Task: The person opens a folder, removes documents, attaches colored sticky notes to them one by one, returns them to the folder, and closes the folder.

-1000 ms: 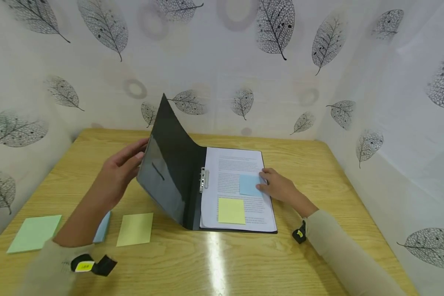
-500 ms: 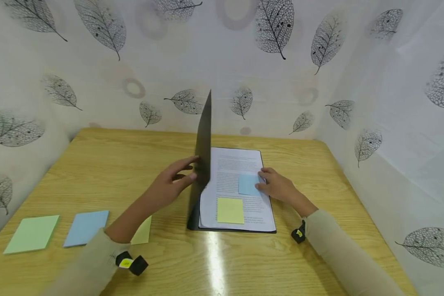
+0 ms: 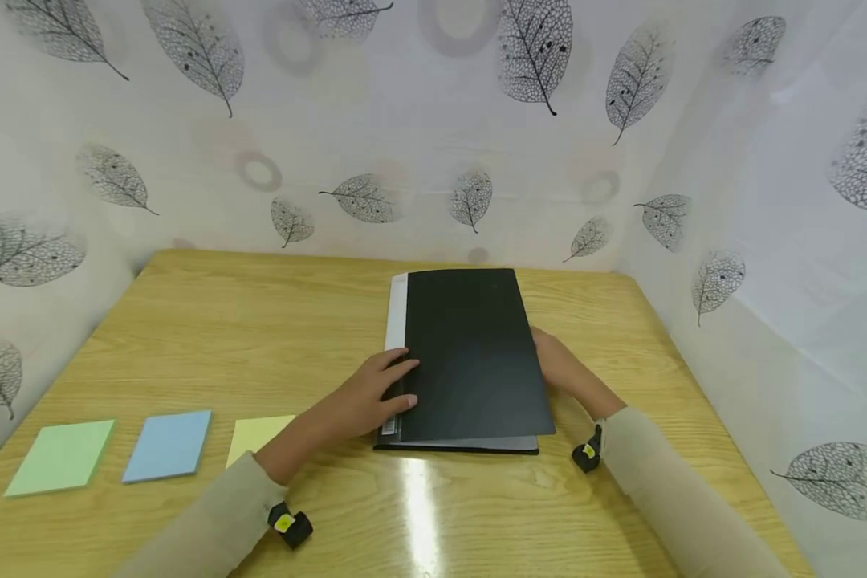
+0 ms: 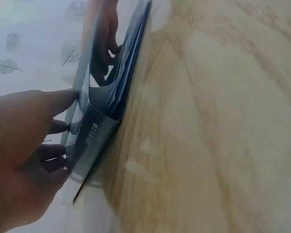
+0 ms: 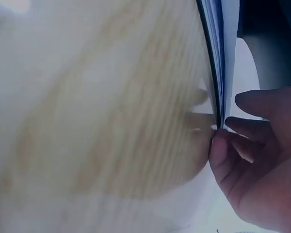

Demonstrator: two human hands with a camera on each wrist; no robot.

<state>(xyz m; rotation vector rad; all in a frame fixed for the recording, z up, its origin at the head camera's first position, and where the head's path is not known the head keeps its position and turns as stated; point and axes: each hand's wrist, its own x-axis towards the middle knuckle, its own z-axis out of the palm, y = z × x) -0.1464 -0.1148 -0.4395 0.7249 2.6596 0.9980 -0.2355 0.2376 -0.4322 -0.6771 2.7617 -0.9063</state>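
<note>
A black clip folder (image 3: 470, 353) lies on the table, its cover folded over to the right and still raised a little above the pages. My left hand (image 3: 361, 397) rests at the spine, spread fingers touching the cover. In the left wrist view these fingers lie along the spine's outer side, and papers (image 4: 121, 80) show inside. Partly hidden by the cover, my right hand (image 3: 559, 365) is at the folder's right edge. The right wrist view has its fingers (image 5: 245, 128) at the edge of the paper stack (image 5: 218, 58), thumb apart from the pages. The cover hides the notes on the page.
Left of the folder, a green sticky note pad (image 3: 61, 457), a blue pad (image 3: 166, 445) and a yellow pad (image 3: 256, 433) lie in a row. My left forearm partly covers the yellow one. A leaf-patterned curtain (image 3: 433, 120) stands behind the wooden table (image 3: 260, 321).
My left hand has swung the cover from the left, past upright, over the pages, then moved down onto the spine. My right hand has stayed at the right edge, now partly under the cover.
</note>
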